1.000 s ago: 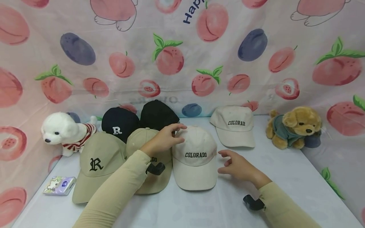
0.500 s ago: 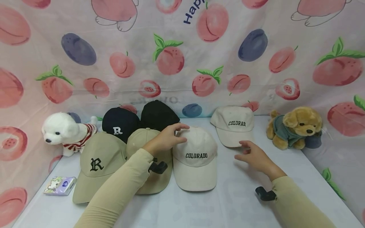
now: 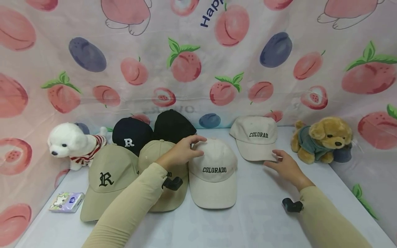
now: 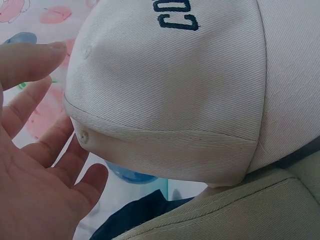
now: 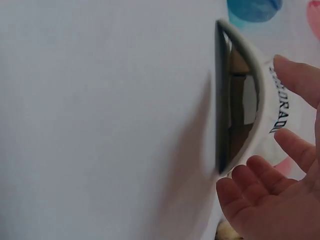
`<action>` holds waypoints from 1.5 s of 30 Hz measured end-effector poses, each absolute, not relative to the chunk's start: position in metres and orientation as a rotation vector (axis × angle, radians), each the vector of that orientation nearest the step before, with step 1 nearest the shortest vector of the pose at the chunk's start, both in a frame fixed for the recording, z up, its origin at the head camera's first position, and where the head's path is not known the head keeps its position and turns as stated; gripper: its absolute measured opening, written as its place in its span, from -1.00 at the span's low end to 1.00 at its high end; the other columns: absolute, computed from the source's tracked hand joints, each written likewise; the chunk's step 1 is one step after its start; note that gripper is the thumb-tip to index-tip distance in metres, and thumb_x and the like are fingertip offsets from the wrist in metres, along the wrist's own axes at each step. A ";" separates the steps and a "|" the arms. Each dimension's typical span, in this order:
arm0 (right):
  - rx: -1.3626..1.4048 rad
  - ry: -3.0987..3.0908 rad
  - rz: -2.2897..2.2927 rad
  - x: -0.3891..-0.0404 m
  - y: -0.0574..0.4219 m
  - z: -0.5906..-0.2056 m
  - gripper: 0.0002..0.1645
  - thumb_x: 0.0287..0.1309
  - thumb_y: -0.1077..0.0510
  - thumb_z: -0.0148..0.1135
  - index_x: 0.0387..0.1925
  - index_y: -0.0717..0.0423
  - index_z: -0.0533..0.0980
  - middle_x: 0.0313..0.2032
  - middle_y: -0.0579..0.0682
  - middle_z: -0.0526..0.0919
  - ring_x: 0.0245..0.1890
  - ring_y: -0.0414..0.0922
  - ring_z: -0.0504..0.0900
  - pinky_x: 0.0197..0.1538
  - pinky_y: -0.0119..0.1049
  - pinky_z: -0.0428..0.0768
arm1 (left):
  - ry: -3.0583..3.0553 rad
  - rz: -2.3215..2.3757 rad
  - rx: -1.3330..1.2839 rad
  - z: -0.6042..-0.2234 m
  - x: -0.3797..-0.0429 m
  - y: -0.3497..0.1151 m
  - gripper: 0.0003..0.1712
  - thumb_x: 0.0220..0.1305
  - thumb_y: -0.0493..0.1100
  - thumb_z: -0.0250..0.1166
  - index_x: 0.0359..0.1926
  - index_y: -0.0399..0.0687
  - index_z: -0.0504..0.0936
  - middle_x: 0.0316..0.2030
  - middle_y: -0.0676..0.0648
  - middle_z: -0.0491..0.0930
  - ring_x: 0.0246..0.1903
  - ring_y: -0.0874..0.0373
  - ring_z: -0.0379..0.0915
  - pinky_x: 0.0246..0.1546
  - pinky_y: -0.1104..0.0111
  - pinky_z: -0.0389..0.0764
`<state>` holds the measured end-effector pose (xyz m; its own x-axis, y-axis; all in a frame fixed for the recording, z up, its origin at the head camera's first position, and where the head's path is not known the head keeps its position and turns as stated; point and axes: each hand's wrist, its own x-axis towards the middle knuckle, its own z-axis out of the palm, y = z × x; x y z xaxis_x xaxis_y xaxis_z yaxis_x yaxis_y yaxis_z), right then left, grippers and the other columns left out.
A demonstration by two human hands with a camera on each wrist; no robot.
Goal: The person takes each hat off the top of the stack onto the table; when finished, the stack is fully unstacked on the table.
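Observation:
A cream baseball cap (image 3: 214,189) lettered COLORADO lies on the white table, brim toward me. My left hand (image 3: 181,151) is at the upper left of its crown. In the left wrist view the fingers (image 4: 55,135) reach behind the crown (image 4: 165,85) and the thumb stays apart from it; firm contact is hard to tell. A second pale COLORADO cap (image 3: 254,132) sits farther back on the right. Beside the right corner of its brim is my right hand (image 3: 288,168), fingers loosely spread. The right wrist view shows this hand (image 5: 275,195) near the brim (image 5: 257,85), gripping nothing.
Left of the front cap are a khaki cap (image 3: 113,165) with an R, a tan cap (image 3: 152,150) partly hidden by my arm, a navy cap (image 3: 131,132) and a black cap (image 3: 172,125). Plush dogs (image 3: 66,139) (image 3: 332,134) flank them. A tissue pack (image 3: 66,202) lies front left.
My right hand has moved away from the right side of the front cream cap, rightward and back to the rear cap's brim. The left hand has barely shifted; the caps lie as before.

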<state>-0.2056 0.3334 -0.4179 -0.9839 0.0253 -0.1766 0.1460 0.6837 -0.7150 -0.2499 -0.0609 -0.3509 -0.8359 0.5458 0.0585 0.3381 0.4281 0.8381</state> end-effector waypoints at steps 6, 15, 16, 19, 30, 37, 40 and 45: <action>0.181 2.748 -1.173 -0.217 0.338 -0.422 0.15 0.27 -0.30 0.26 0.49 0.38 0.01 0.45 0.46 0.04 0.41 0.40 0.08 0.34 0.28 0.16 | 2.463 1.361 0.781 -0.351 -0.250 -0.060 -0.51 0.33 -0.27 0.34 0.27 -0.15 0.53 0.30 -0.18 0.43 0.36 -0.09 0.23 0.32 0.00 0.29; 0.237 2.710 -1.154 -0.232 0.338 -0.422 0.23 0.23 -0.32 0.29 0.52 0.37 -0.06 0.48 0.43 -0.03 0.45 0.38 -0.01 0.38 0.26 0.09 | 2.463 1.375 0.785 -0.352 -0.249 -0.059 -0.52 0.32 -0.27 0.34 0.25 -0.17 0.54 0.28 -0.18 0.44 0.36 -0.09 0.24 0.33 -0.04 0.25; 0.238 2.704 -1.157 -0.233 0.337 -0.422 0.24 0.22 -0.32 0.30 0.52 0.37 -0.06 0.48 0.44 -0.04 0.45 0.38 -0.02 0.38 0.26 0.09 | 2.465 1.371 0.786 -0.352 -0.249 -0.059 -0.51 0.31 -0.27 0.35 0.25 -0.16 0.54 0.28 -0.17 0.45 0.36 -0.09 0.24 0.33 -0.04 0.25; 0.235 2.695 -1.149 -0.236 0.336 -0.422 0.24 0.23 -0.30 0.31 0.52 0.39 -0.07 0.47 0.47 -0.06 0.45 0.38 -0.04 0.39 0.24 0.07 | 2.471 1.361 0.797 -0.353 -0.249 -0.058 -0.52 0.31 -0.26 0.35 0.25 -0.17 0.55 0.27 -0.17 0.45 0.35 -0.09 0.25 0.32 -0.04 0.26; 0.187 2.683 -1.110 -0.240 0.328 -0.423 0.24 0.21 -0.28 0.33 0.51 0.40 -0.07 0.45 0.49 -0.03 0.45 0.38 -0.03 0.40 0.23 0.05 | 2.477 1.366 0.783 -0.353 -0.247 -0.059 -0.51 0.32 -0.27 0.34 0.26 -0.17 0.53 0.29 -0.18 0.43 0.34 -0.08 0.25 0.30 -0.04 0.29; 0.102 2.715 -1.104 -0.240 0.316 -0.426 0.16 0.23 -0.19 0.35 0.49 0.43 -0.01 0.43 0.49 0.04 0.43 0.37 0.04 0.40 0.21 0.10 | 2.500 1.335 0.740 -0.354 -0.244 -0.062 -0.49 0.33 -0.26 0.33 0.29 -0.12 0.52 0.34 -0.16 0.36 0.32 -0.05 0.26 0.29 0.07 0.33; 0.093 2.716 -1.104 -0.240 0.310 -0.425 0.16 0.22 -0.20 0.36 0.49 0.42 0.00 0.43 0.49 0.05 0.43 0.37 0.05 0.39 0.21 0.10 | 2.500 1.334 0.722 -0.355 -0.244 -0.062 -0.48 0.33 -0.26 0.34 0.29 -0.11 0.52 0.35 -0.15 0.36 0.34 -0.04 0.25 0.30 0.08 0.33; 0.069 2.726 -1.114 -0.241 0.300 -0.425 0.16 0.20 -0.20 0.37 0.48 0.42 0.03 0.44 0.46 0.08 0.43 0.35 0.07 0.40 0.19 0.10 | 2.493 1.337 0.711 -0.355 -0.244 -0.061 -0.47 0.32 -0.26 0.34 0.29 -0.11 0.52 0.33 -0.14 0.38 0.35 -0.05 0.24 0.29 0.07 0.33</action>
